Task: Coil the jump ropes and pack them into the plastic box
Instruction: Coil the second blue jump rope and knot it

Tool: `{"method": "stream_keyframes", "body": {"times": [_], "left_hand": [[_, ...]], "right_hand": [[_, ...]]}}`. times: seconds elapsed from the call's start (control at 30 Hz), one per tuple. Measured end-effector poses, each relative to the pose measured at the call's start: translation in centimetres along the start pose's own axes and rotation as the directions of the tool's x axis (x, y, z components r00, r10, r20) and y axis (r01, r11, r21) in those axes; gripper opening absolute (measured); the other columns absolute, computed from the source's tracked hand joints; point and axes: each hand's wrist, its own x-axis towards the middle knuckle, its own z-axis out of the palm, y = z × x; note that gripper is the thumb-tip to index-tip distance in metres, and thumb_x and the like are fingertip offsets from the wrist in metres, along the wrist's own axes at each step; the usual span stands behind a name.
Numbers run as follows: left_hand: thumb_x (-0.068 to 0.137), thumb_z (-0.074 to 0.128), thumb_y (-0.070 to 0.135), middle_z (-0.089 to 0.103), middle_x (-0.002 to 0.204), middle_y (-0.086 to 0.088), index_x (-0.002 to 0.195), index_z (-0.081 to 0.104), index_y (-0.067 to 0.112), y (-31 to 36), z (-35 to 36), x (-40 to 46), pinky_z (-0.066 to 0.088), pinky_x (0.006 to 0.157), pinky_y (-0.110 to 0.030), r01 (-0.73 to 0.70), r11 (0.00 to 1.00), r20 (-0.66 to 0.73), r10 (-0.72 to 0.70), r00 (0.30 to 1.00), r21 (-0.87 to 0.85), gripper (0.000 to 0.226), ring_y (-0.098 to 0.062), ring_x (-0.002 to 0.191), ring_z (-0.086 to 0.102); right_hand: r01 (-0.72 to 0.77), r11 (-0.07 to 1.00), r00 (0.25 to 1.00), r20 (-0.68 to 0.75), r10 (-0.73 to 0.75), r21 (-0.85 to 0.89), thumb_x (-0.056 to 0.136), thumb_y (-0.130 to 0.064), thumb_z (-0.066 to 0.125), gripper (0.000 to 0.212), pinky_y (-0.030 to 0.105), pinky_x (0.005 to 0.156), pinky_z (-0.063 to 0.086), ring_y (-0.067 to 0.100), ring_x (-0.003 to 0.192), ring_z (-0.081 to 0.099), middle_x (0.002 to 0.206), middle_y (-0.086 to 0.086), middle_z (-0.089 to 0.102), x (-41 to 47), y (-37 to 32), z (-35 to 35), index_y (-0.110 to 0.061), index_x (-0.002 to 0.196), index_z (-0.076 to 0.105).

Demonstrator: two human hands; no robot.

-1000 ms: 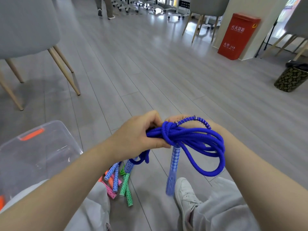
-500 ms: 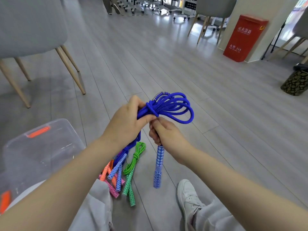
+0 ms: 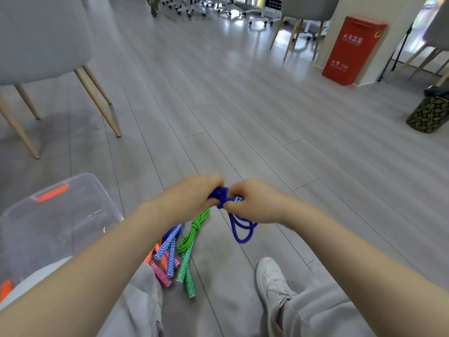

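Both hands hold a coiled blue jump rope (image 3: 239,227) in front of me, above the floor. My left hand (image 3: 192,198) grips the knotted bundle from the left. My right hand (image 3: 255,203) pinches the knot from the right, and blue loops hang below it. On the floor under my left forearm lies a coiled green jump rope (image 3: 188,242) with green patterned handles. Beside it lie blue handles (image 3: 168,246) and pink and orange handles (image 3: 160,271). The clear plastic box (image 3: 48,224) with an orange latch stands at the left, with no ropes visible in it.
A grey chair (image 3: 36,45) with wooden legs stands at the far left. A red cabinet (image 3: 352,49) and a dark patterned bin (image 3: 430,113) are at the right. My white shoe (image 3: 272,280) and grey trouser legs fill the bottom.
The hands came together and lower on the knot. The blue loops now hang down under my right hand instead of sticking up, and the hanging blue handle is no longer seen.
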Motion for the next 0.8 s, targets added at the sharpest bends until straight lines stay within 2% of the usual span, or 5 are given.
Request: {"method": "stream_keyframes", "body": {"times": [0.2,0.33,0.47,0.63,0.8], "left_hand": [[0.085,0.066,0.035,0.064,0.091,0.012,0.102,0.058,0.029,0.1,0.0,-0.1,0.048,0.073,-0.026,-0.08,0.985,0.202,0.11,0.973,-0.152,0.019,-0.005,0.081,0.058],[0.083,0.073,0.027,0.062,0.076,0.015,0.091,0.061,0.028,1.6,-1.3,-0.8,0.041,0.064,-0.011,-0.029,0.909,0.229,0.135,0.964,-0.415,0.015,0.001,0.068,0.055],[0.081,0.074,0.006,0.064,0.077,0.006,0.088,0.061,0.015,4.2,-1.8,-1.9,0.045,0.066,-0.016,0.03,0.671,0.24,0.223,0.945,-0.741,0.017,-0.004,0.068,0.056],[0.085,0.068,0.002,0.059,0.066,0.01,0.089,0.056,0.009,4.4,-2.5,-1.5,0.043,0.06,-0.015,0.001,0.446,0.056,0.11,0.992,-0.895,0.014,-0.004,0.06,0.051],[0.09,0.063,0.029,0.054,0.068,-0.001,0.098,0.057,0.013,3.5,-2.6,-0.7,0.04,0.064,-0.026,-0.065,0.334,-0.116,-0.133,0.984,-0.94,0.019,-0.013,0.064,0.047]], "right_hand": [[0.244,0.909,0.963,-0.022,-0.267,-0.337,0.085,-0.047,0.063,0.021,0.034,0.068,0.052,0.015,0.077,0.059,0.08,-0.008,0.065,-0.4,1.0,-1.5,-0.031,0.097,0.069],[0.241,0.966,0.966,-0.078,-0.248,-0.097,0.076,-0.049,0.074,0.024,0.028,0.07,0.049,0.012,0.078,0.059,0.08,-0.007,0.066,-0.5,2.0,-3.3,-0.027,0.084,0.067],[0.192,0.972,0.974,-0.146,-0.172,0.137,0.078,-0.04,0.076,0.025,0.032,0.064,0.048,0.012,0.061,0.053,0.063,-0.004,0.06,0.2,3.4,-4.5,-0.023,0.066,0.062],[0.181,0.788,0.976,-0.206,-0.069,0.589,0.099,-0.03,0.053,0.036,0.025,0.053,0.034,0.012,0.054,0.038,0.06,0.004,0.042,0.5,3.3,-2.9,-0.007,0.071,0.052],[0.173,0.832,0.953,-0.304,-0.006,0.527,0.093,-0.028,0.047,0.032,0.039,0.071,0.052,0.01,0.064,0.058,0.064,-0.005,0.063,1.8,2.9,-1.5,-0.005,0.074,0.059]]}}
